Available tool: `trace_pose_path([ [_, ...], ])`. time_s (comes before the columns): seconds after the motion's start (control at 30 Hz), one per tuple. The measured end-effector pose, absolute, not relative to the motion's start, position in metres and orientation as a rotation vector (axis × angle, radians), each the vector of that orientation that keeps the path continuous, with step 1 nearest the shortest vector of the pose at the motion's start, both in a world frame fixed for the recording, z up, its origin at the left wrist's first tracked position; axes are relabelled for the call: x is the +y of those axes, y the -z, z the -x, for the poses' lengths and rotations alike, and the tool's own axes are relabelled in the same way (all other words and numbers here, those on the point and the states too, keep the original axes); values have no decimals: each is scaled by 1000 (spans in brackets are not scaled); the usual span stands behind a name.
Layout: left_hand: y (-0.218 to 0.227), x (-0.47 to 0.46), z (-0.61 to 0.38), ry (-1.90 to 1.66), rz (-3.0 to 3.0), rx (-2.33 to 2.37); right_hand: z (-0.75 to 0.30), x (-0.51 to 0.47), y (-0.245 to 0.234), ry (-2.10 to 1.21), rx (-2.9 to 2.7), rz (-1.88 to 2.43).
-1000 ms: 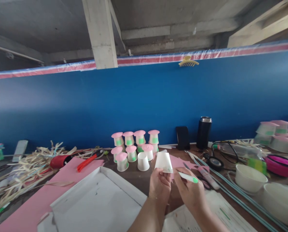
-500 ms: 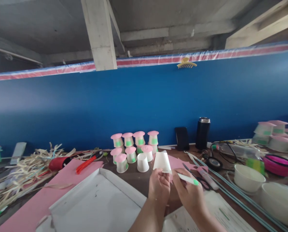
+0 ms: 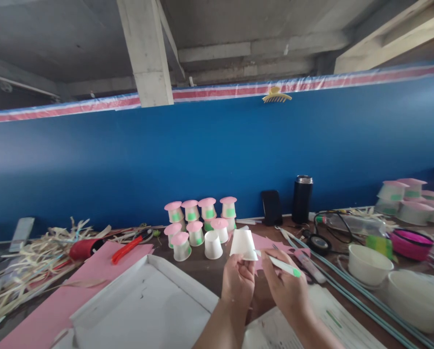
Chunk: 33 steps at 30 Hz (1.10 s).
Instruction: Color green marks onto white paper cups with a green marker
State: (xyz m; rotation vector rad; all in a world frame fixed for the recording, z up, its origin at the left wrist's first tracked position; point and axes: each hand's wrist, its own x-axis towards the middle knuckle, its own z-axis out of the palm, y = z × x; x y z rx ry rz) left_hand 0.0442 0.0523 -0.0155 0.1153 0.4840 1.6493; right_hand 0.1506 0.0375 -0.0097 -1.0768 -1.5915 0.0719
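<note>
My left hand point(image 3: 238, 281) pinches an upside-down white paper cup point(image 3: 243, 244) by its rim, above the table. My right hand point(image 3: 284, 287) is closed round a white pen with a green cap point(image 3: 282, 266), and its tip is at the cup's lower edge. Just behind the cup stands a group of several inverted white cups with pink tops and green patches point(image 3: 198, 220), with one plain white cup point(image 3: 213, 244) among them.
A white tray point(image 3: 136, 310) lies at the front left beside pink paper point(image 3: 56, 300). Straw scraps point(image 3: 31, 257), red cutters point(image 3: 127, 243), a black flask point(image 3: 301, 198), a phone point(image 3: 271, 207), white bowls point(image 3: 369, 264) and thin rods point(image 3: 351, 295) crowd the table. A blue wall point(image 3: 217, 150) stands behind.
The view has drifted slightly, so everything sits a little further left. Both hands keep holding the cup and pen in almost the same pose.
</note>
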Motion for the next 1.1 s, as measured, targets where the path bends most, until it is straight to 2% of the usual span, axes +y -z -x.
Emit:
trace_pose_path([
  [0.33,13,51,-46,-1652,-115,460,-149,37,6,5,-1645,1099],
  [1.1,17,52,-45,-1638,-171,430,-151,41,14,-84,-1717,1183],
])
